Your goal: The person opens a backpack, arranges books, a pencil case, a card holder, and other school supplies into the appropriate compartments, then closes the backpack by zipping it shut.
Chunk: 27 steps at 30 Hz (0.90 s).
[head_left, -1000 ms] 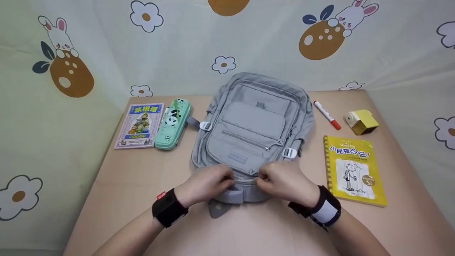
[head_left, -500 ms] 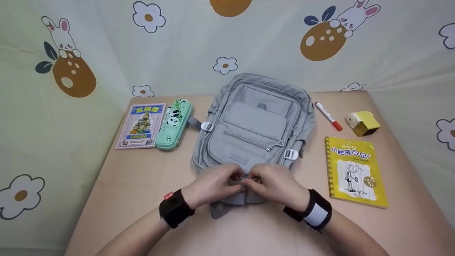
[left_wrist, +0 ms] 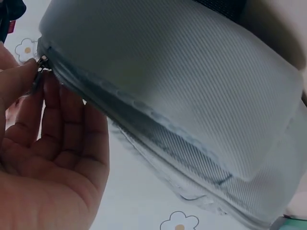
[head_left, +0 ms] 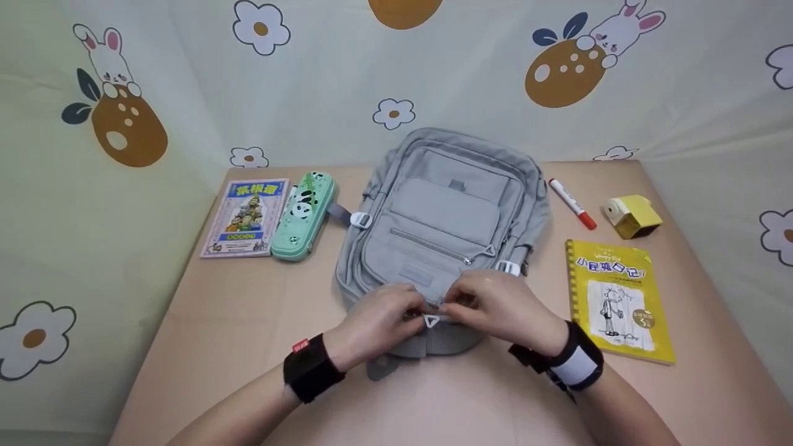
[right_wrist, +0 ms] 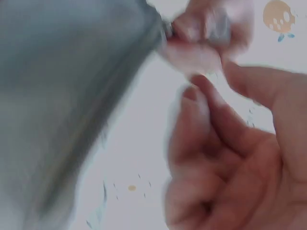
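A grey backpack lies front side up on the table, its bottom end toward me. My left hand pinches a zipper pull between thumb and fingers at the near end of the bag. In the left wrist view, the zipper seam gapes beside that pull. A white triangular tab shows by the left fingertips in the head view. Close by, my right hand has its fingers loosely bent. The right wrist view, partly blurred, shows a gap between its thumb and fingertips, with nothing held there.
Left of the bag lie a mint panda pencil case and a purple-edged book. On the right are a red-capped marker, a yellow pencil sharpener and a yellow book. Patterned cloth hangs around the table.
The hands came together at the bag's near end, then the right hand shifted right and slightly away from the left. A white triangular tab has come into view between them. The bag barely moved.
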Motion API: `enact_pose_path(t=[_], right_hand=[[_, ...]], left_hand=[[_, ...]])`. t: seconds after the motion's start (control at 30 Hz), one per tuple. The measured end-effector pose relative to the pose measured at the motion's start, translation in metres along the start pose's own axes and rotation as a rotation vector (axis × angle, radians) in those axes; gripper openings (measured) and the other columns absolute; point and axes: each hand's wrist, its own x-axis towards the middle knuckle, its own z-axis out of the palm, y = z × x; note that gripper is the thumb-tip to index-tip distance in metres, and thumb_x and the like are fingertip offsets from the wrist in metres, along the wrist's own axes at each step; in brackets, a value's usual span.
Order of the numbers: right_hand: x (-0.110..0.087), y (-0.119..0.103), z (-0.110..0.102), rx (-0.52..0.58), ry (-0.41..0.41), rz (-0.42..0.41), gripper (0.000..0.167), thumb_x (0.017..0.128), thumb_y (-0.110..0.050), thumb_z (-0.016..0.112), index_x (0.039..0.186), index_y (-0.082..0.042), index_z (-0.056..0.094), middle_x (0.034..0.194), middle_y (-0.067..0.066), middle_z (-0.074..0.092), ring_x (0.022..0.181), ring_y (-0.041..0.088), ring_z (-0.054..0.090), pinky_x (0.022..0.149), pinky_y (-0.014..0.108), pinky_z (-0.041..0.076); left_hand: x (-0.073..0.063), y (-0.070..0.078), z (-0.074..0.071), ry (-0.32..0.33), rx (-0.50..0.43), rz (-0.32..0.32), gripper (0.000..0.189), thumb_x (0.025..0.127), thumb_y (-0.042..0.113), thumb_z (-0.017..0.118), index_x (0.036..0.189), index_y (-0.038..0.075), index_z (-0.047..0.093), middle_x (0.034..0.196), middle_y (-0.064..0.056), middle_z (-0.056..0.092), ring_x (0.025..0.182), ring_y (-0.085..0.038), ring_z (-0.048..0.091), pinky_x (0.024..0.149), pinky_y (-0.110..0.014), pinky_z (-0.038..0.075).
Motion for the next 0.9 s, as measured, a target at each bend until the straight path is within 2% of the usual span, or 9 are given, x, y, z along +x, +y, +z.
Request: enact_pose_path(t=[0.13,0.23,0.4,0.6,0.77,0.9], right_hand=[[-0.002,0.005,-0.002,-0.086,-0.151,-0.105,0.032,0.081,-0.036,0.086,0.102,-0.015,0.078,0.093,-0.005,0.069,0.082,0.011,0.061,0.074,0.033,0.052],[-0.001,0.007,0.003,-0.09,-0.213,-0.122,0.027,0.079,-0.03,0.087,0.099,-0.014,0.077,0.089,-0.006,0.066,0.077,0.01,0.06,0.07,0.031,0.052],[0.003,0.008,0.01,-0.07,-0.233,-0.087,0.011,0.083,-0.021,0.083,0.087,-0.018,0.073,0.08,-0.012,0.059,0.067,0.006,0.053,0.061,0.026,0.047],[0.003,0.01,0.01,-0.062,-0.24,-0.105,0.014,0.084,-0.02,0.082,0.082,-0.02,0.068,0.077,-0.013,0.055,0.064,0.005,0.05,0.058,0.024,0.045],[0.003,0.011,0.01,-0.048,-0.254,-0.113,0.016,0.085,-0.021,0.082,0.081,-0.02,0.067,0.078,-0.013,0.056,0.063,0.004,0.05,0.057,0.024,0.044],[0.003,0.011,0.009,-0.042,-0.272,-0.106,0.015,0.085,-0.021,0.082,0.082,-0.021,0.067,0.08,-0.014,0.056,0.064,0.004,0.05,0.058,0.024,0.044]], left_hand=[[-0.003,0.0,-0.003,-0.011,0.003,-0.027,0.01,0.088,0.009,0.074,0.096,0.014,0.076,0.089,0.006,0.067,0.084,-0.012,0.06,0.079,-0.035,0.05],[-0.005,0.001,-0.004,-0.02,0.011,-0.041,0.01,0.088,0.009,0.073,0.096,0.014,0.075,0.09,0.005,0.068,0.086,-0.013,0.06,0.08,-0.035,0.05],[-0.007,0.002,-0.004,-0.029,0.008,-0.052,0.009,0.087,0.01,0.073,0.094,0.015,0.073,0.089,0.007,0.068,0.085,-0.012,0.06,0.08,-0.035,0.05],[-0.012,0.003,-0.007,-0.036,0.051,-0.057,0.007,0.089,0.013,0.073,0.092,0.017,0.068,0.087,0.009,0.064,0.083,-0.012,0.058,0.077,-0.034,0.049],[-0.02,-0.004,-0.012,0.011,0.109,-0.033,0.011,0.089,0.012,0.075,0.091,0.016,0.066,0.086,0.006,0.064,0.08,-0.014,0.059,0.073,-0.034,0.05],[-0.029,-0.013,-0.019,0.033,0.145,-0.055,0.014,0.091,0.011,0.075,0.089,0.018,0.063,0.084,0.008,0.061,0.077,-0.012,0.057,0.065,-0.031,0.049]])
